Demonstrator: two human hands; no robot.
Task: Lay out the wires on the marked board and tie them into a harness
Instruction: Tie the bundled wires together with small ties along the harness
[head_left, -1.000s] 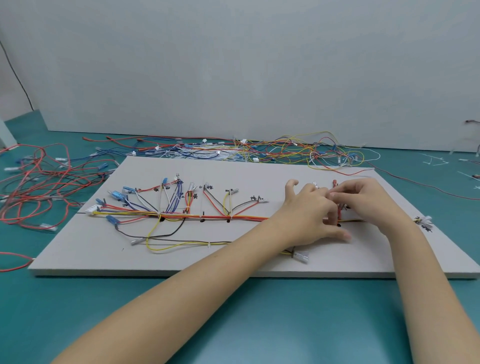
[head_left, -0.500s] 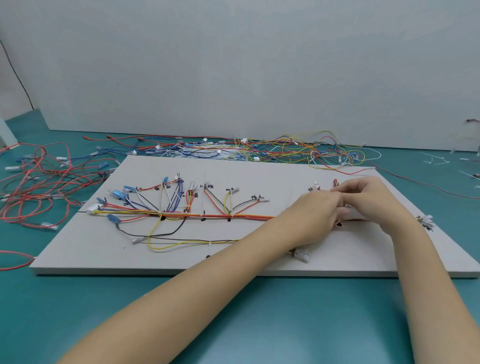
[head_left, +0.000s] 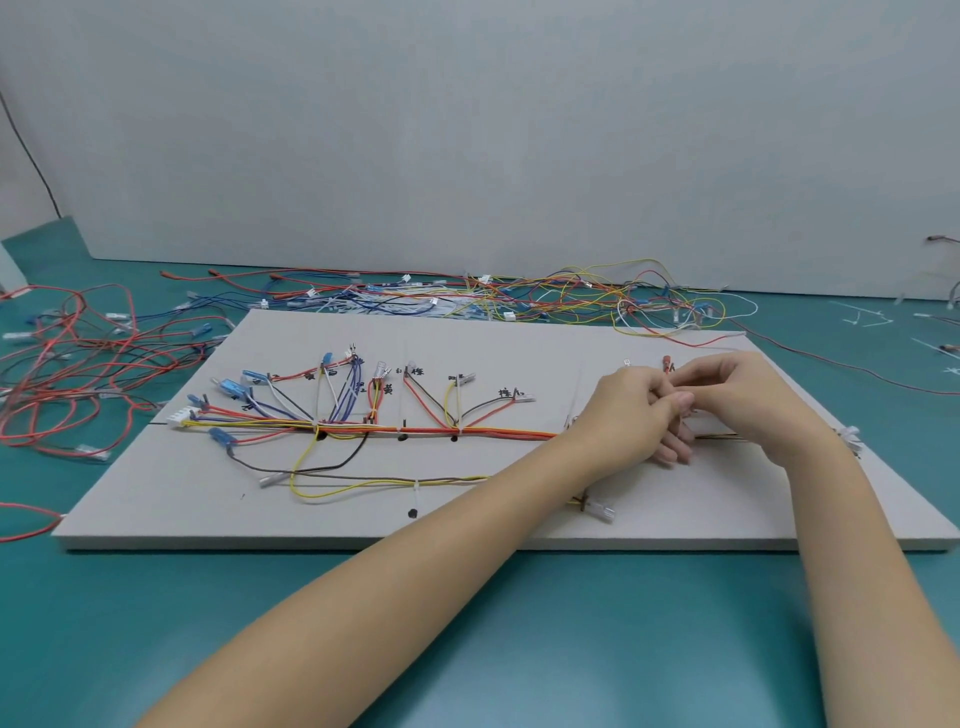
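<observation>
- the bare left hand (head_left: 631, 415) and bare right hand (head_left: 748, 400) meet fingertip to fingertip, hiding whatever they pinch; it cannot be told.
- the red, orange and yellow trunk of bundled wires (head_left: 493, 431) vanishes under the left hand's knuckles.
- black handwritten marks (head_left: 511, 393) left of the grip are too small to read.

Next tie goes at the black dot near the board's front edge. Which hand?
Left, probably. The left hand sits nearer the black dot; the right hand is farther right. Both are busy at the wire bundle.
</observation>
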